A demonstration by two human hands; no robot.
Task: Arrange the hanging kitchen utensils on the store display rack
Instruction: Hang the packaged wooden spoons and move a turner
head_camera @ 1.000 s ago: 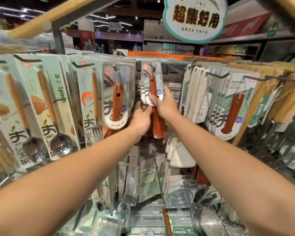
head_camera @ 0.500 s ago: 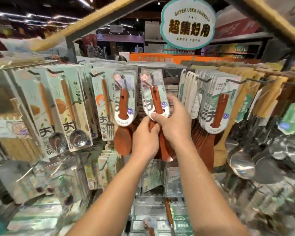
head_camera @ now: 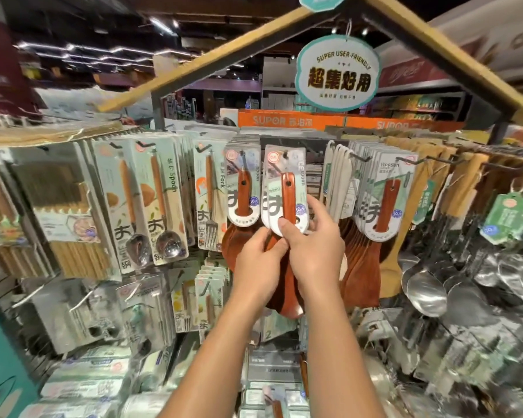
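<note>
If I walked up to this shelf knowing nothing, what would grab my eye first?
Probably the two hands at the centre: the right hand pinches a carded wooden spoon hanging on the rack, with the left hand just below it. Above hangs a round sign reading SUPER USER-FRIENDLY, and shiny steel ladles hang at right.

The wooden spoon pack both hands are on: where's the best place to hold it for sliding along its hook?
Probably the lower rounded edge of the wooden spoon pack, from the front, where the right hand already pinches card and handle with the thumb across. The card is flat and faces outward, its top hole on the hook. The left hand steadies the spoon bowl below.
</note>
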